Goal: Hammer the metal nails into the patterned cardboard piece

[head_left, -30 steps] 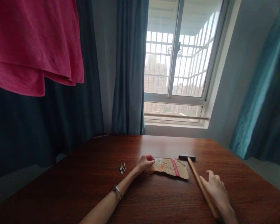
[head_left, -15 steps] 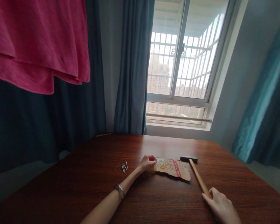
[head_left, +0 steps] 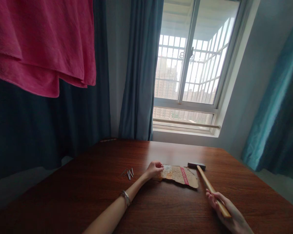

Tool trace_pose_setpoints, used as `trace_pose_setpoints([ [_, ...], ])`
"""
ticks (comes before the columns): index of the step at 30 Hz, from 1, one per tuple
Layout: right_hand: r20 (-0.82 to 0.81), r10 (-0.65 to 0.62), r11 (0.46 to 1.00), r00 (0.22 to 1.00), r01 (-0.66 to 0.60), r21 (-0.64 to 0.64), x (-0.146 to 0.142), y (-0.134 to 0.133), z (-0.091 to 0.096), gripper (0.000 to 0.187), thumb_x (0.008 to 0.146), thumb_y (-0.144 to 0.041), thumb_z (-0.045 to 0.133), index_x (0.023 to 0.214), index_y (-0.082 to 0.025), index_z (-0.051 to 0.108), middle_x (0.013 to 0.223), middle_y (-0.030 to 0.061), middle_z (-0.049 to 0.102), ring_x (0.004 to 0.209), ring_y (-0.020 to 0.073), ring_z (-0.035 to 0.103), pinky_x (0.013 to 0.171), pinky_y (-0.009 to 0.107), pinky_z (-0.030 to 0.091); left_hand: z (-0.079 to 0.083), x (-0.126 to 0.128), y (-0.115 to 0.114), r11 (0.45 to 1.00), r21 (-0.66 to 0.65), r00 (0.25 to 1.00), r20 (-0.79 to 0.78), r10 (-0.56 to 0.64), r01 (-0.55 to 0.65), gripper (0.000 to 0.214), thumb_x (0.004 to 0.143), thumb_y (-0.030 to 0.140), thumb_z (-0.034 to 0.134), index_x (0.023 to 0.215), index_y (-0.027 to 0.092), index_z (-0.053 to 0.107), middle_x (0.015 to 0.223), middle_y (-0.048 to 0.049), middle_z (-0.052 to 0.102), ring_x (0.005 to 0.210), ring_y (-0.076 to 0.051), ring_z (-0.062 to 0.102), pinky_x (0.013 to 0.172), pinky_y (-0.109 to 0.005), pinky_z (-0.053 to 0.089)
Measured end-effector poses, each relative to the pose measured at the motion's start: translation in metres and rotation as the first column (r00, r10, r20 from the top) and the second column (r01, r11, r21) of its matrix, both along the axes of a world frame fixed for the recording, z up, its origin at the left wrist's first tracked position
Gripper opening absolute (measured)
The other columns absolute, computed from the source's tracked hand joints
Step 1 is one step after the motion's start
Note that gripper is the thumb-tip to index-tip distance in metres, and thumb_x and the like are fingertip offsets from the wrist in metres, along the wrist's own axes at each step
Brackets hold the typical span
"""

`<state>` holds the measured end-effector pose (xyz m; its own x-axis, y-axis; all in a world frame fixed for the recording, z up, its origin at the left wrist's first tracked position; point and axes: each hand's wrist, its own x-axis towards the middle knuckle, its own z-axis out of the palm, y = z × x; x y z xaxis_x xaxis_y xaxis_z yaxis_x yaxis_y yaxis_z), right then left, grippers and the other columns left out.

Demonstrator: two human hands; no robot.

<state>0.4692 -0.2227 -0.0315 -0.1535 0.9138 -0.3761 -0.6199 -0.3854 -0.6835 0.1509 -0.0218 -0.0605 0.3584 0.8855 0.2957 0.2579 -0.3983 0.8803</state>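
My right hand [head_left: 223,208] is turned partly palm up. The wooden handle of a hammer [head_left: 207,182] lies across it, with the fingers curling round from the left. The hammer's dark head [head_left: 196,166] is at the far end, by the cardboard and low over or on the table. My left hand [head_left: 155,169] is at the left end of a torn piece of cardboard [head_left: 179,175] with a pink strip and many small holes. Its thumb and forefinger are pinched together; what is between them, if anything, is too small to make out. Several nails [head_left: 129,173] lie left of that hand.
The brown wooden table [head_left: 88,201] reaches back to the wall beneath a barred window [head_left: 185,81]. A pink towel [head_left: 51,48] hangs at upper left before blue curtains [head_left: 139,74]. A bracelet [head_left: 126,198] is on my left wrist.
My right hand has turned from lying over the handle's end to holding it from below, palm up. The hammer has barely shifted. My left hand keeps its pinch at the cardboard.
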Motion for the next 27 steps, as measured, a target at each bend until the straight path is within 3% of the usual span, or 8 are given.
trace_pose_setpoints([
  [2, -0.281, 0.033, 0.998, 0.959, -0.045, -0.036, 0.006, 0.003, -0.007, 0.014, 0.086, -0.019, 0.044, 0.096, -0.013, 0.052, 0.079, 0.0042, 0.065, 0.063, 0.0061, 0.063, 0.049, 0.011, 0.049, 0.003, 0.000, -0.002, 1.000, -0.005, 1.000, 0.000, 0.002, -0.002, 0.018, 0.063, 0.027, 0.063, 0.071, 0.011, 0.066, 0.068, -0.0029, 0.064, 0.066, -0.014, 0.057, 0.060, -0.022, 0.042],
  [4, -0.458, 0.056, 0.996, 0.887, -0.080, -0.033, 0.008, 0.007, -0.014, 0.020, 0.090, -0.023, 0.038, 0.102, -0.011, 0.049, 0.078, 0.0037, 0.063, 0.058, 0.0044, 0.060, 0.043, 0.010, 0.045, 0.004, 0.001, -0.003, 1.000, -0.009, 1.000, 0.005, -0.002, 0.002, 0.018, 0.063, 0.027, 0.062, 0.070, 0.011, 0.065, 0.068, -0.0029, 0.064, 0.065, -0.014, 0.057, 0.060, -0.022, 0.042],
  [8, -0.624, 0.081, 0.996, 0.777, -0.078, 0.033, 0.007, 0.010, -0.021, 0.029, 0.095, -0.024, 0.027, 0.116, -0.008, 0.038, 0.074, -0.0007, 0.057, 0.046, 0.0005, 0.050, 0.035, 0.007, 0.036, 0.003, 0.000, -0.003, 1.000, -0.017, 1.000, 0.014, -0.018, 0.018, 0.018, 0.064, 0.026, 0.062, 0.072, 0.011, 0.065, 0.068, -0.0031, 0.064, 0.065, -0.014, 0.057, 0.060, -0.022, 0.042],
  [11, -0.667, 0.082, 0.996, 0.740, -0.034, 0.084, 0.001, 0.007, -0.020, 0.027, 0.096, -0.018, 0.023, 0.116, -0.011, 0.039, 0.068, -0.0047, 0.054, 0.041, -0.0011, 0.046, 0.033, 0.004, 0.032, 0.000, 0.000, -0.001, 1.000, -0.011, 1.000, 0.011, -0.016, 0.016, 0.019, 0.065, 0.027, 0.061, 0.073, 0.011, 0.065, 0.069, -0.0033, 0.064, 0.066, -0.014, 0.057, 0.060, -0.022, 0.042],
  [16, -0.551, 0.108, 0.963, 0.827, 0.051, 0.265, -0.010, -0.001, -0.011, 0.020, 0.092, -0.012, 0.033, 0.101, -0.018, 0.050, 0.052, -0.0096, 0.044, 0.037, -0.0009, 0.043, 0.033, 0.003, 0.030, -0.004, 0.000, 0.002, 1.000, -0.004, 1.000, 0.012, -0.012, 0.012, 0.021, 0.065, 0.029, 0.061, 0.075, 0.010, 0.065, 0.070, -0.0037, 0.064, 0.065, -0.014, 0.057, 0.059, -0.021, 0.042],
  [20, -0.381, 0.051, 0.932, 0.923, 0.093, 0.350, -0.020, -0.003, -0.003, 0.011, 0.087, -0.018, 0.045, 0.096, -0.021, 0.052, 0.053, -0.0093, 0.043, 0.035, -0.0004, 0.039, 0.032, 0.004, 0.029, -0.006, -0.001, 0.004, 1.000, -0.001, 1.000, 0.005, -0.020, 0.020, 0.022, 0.065, 0.029, 0.062, 0.075, 0.010, 0.065, 0.069, -0.0038, 0.064, 0.064, -0.013, 0.057, 0.058, -0.021, 0.041],
  [25, -0.139, -0.090, 0.956, 0.986, 0.125, 0.265, -0.037, -0.002, 0.008, 0.021, 0.076, -0.033, 0.062, 0.090, -0.020, 0.058, 0.050, -0.0096, 0.043, 0.028, -0.0015, 0.026, 0.025, 0.007, 0.022, -0.009, 0.000, 0.007, 1.000, 0.013, 1.000, -0.007, -0.008, 0.008, 0.021, 0.065, 0.029, 0.062, 0.075, 0.011, 0.066, 0.069, -0.0035, 0.064, 0.065, -0.013, 0.057, 0.058, -0.021, 0.041],
  [27, -0.006, -0.164, 0.966, 0.986, 0.162, 0.202, -0.048, -0.007, 0.016, 0.025, 0.073, -0.037, 0.064, 0.091, -0.020, 0.059, 0.052, -0.0085, 0.047, 0.028, -0.0009, 0.027, 0.024, 0.008, 0.023, -0.010, 0.000, 0.008, 1.000, 0.008, 1.000, -0.007, 0.002, -0.002, 0.021, 0.065, 0.029, 0.062, 0.075, 0.011, 0.066, 0.070, -0.0035, 0.065, 0.065, -0.013, 0.057, 0.059, -0.021, 0.042],
])
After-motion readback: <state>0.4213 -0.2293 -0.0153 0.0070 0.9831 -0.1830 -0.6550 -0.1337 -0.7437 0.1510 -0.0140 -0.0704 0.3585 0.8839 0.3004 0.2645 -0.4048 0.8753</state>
